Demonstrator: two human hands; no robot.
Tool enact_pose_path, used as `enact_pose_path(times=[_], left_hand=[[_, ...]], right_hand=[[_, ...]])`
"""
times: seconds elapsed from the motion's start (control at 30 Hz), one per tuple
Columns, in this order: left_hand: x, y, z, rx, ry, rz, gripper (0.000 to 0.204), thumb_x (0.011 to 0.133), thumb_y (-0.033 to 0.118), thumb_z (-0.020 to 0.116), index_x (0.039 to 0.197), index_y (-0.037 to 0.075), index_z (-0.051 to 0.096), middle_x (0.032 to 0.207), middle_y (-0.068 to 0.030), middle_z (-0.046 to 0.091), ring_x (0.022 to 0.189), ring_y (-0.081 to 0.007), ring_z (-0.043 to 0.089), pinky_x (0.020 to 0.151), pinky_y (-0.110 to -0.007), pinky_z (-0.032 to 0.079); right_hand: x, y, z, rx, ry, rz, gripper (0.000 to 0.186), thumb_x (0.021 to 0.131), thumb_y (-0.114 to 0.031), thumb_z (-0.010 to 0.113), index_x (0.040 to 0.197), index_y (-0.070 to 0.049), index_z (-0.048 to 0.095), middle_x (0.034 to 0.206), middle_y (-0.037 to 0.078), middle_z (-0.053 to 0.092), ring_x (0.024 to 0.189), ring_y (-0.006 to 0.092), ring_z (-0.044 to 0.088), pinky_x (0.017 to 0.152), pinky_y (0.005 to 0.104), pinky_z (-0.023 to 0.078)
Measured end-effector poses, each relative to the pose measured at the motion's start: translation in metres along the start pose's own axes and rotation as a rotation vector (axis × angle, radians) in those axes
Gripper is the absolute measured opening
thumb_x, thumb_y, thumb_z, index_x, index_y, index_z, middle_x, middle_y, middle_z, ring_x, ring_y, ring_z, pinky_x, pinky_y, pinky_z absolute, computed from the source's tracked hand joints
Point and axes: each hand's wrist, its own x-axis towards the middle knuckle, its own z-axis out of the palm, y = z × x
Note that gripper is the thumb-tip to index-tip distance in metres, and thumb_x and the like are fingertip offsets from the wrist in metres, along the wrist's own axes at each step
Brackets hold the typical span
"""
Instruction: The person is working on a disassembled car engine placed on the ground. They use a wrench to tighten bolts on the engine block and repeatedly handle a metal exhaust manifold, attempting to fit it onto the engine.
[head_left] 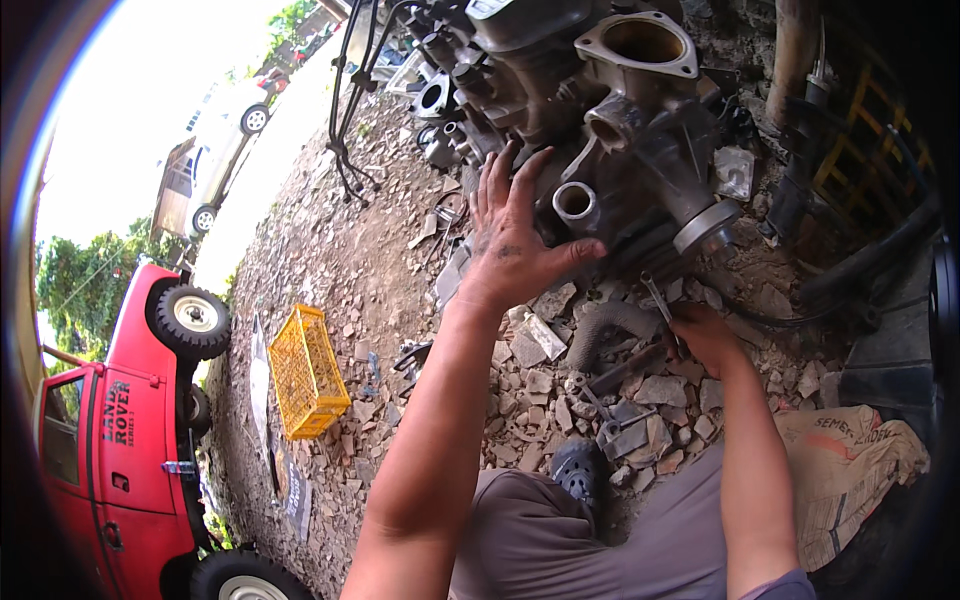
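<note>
My left hand is spread open against a dirty metal engine assembly, beside a short round pipe opening. Above that pipe sit a flanged inlet and, to the right, a cylindrical end piece. Lower right, my right hand grips a metal wrench, held upright below the engine. A braided hose lies just left of that hand, with loose tools and metal bits on the rubble underneath; the fingertips of my right hand are partly hidden.
A yellow crate lies on stony ground at left, near a red off-road vehicle; a white vehicle stands farther off. Black cables hang upper left. A torn paper sack and dark pipes are at right.
</note>
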Motion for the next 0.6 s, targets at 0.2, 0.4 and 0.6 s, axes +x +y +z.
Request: enact_pose_path(times=[0.2, 0.4, 0.6], left_hand=[[-0.080, -0.028, -0.047, -0.079, 0.122, -0.041, 0.064, 0.086, 0.039, 0.068, 0.139, 0.011, 0.044, 0.147, -0.0229, 0.032, 0.136, -0.0405, 0.033, 0.111, -0.050, 0.029], [-0.202, -0.051, -0.070, 0.032, -0.016, -0.344, 0.038, 0.086, 0.019, 0.066, 0.122, 0.010, 0.059, 0.123, -0.0116, 0.059, 0.118, -0.0304, 0.052, 0.101, -0.043, 0.037], [-0.246, -0.071, -0.073, 0.220, -0.078, -0.481, 0.034, 0.085, 0.025, 0.066, 0.118, 0.016, 0.062, 0.120, -0.0073, 0.061, 0.115, -0.0279, 0.053, 0.098, -0.042, 0.036]], right_hand=[[-0.019, -0.012, 0.026, -0.699, -0.316, 0.142, 0.032, 0.086, -0.010, 0.053, 0.116, -0.006, 0.065, 0.086, 0.010, 0.070, 0.065, 0.0176, 0.066, 0.060, 0.0328, 0.052], [0.019, 0.023, 0.068, -0.699, -0.350, -0.115, 0.031, 0.088, -0.010, 0.052, 0.116, -0.003, 0.063, 0.081, 0.007, 0.067, 0.070, 0.0153, 0.061, 0.063, 0.0319, 0.050], [0.043, 0.035, 0.124, -0.728, -0.334, -0.159, 0.027, 0.089, -0.005, 0.047, 0.110, 0.001, 0.062, 0.081, 0.011, 0.067, 0.062, 0.0185, 0.061, 0.059, 0.0357, 0.049]])
